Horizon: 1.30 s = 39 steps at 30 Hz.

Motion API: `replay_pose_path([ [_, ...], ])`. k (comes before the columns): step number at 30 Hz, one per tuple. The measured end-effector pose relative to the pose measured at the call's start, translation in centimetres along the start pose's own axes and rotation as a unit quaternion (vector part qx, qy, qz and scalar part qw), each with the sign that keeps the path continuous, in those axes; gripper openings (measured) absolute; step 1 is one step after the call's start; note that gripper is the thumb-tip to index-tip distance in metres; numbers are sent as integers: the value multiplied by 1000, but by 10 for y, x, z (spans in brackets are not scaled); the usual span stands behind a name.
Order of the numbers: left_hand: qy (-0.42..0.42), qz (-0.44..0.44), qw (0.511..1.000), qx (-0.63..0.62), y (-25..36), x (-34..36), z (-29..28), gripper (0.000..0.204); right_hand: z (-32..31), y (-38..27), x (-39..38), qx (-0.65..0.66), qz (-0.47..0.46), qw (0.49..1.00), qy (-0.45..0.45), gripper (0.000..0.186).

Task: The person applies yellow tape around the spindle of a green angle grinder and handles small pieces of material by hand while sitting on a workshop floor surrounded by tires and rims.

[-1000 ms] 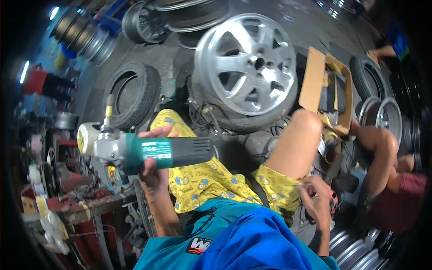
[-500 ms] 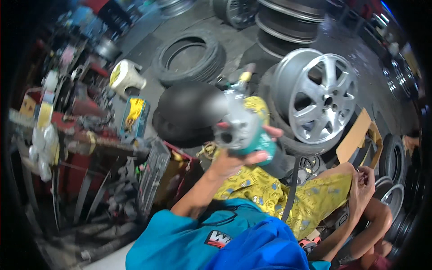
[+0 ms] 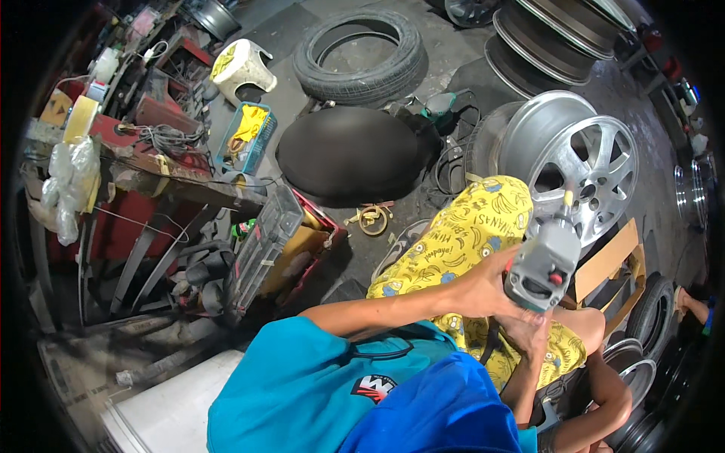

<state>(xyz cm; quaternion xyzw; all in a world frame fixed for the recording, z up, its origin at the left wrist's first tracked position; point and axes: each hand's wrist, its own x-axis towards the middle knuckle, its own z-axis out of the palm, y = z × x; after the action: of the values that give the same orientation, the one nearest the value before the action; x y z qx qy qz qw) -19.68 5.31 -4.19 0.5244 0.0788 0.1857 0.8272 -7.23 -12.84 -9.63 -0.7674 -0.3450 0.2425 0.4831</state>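
Left hand (image 3: pixel 483 289) — clasped round a power tool (image 3: pixel 550 253).

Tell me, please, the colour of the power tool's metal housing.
The power tool's metal housing is silver-grey; the head view, the only one, shows it.

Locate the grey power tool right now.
In the head view, right of centre, the grey power tool is held in the left hand over the yellow shorts, its far end in front of the silver wheel.
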Motion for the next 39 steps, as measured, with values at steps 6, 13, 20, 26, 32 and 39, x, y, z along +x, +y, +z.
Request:
replay_pose_path([
  [6, -92, -36, 967, 234, 28, -12, -29, 81, 10, 0, -13, 102, 47, 994, -1, 70],
  [13, 325, -104, 892, 296, -10, -63, -230, 27, 4, -30, -33, 66, 141, 985, 75, 58],
  [20, 348, -377, 721, 465, -155, -139, -361, 40, 12, -29, -42, 44, 156, 980, 113, 61],
  [26, 383, -459, 635, 490, -226, -130, -362, 65, 31, -45, -36, 53, 199, 973, 103, 56],
  [32, 225, -392, 730, 513, -216, -107, -361, 70, 18, -10, -52, -14, 254, 964, 78, 84],
  [39, 271, -248, 894, 258, -128, -70, -324, 36, 31, -60, -2, -129, -126, 984, -7, 58],
])
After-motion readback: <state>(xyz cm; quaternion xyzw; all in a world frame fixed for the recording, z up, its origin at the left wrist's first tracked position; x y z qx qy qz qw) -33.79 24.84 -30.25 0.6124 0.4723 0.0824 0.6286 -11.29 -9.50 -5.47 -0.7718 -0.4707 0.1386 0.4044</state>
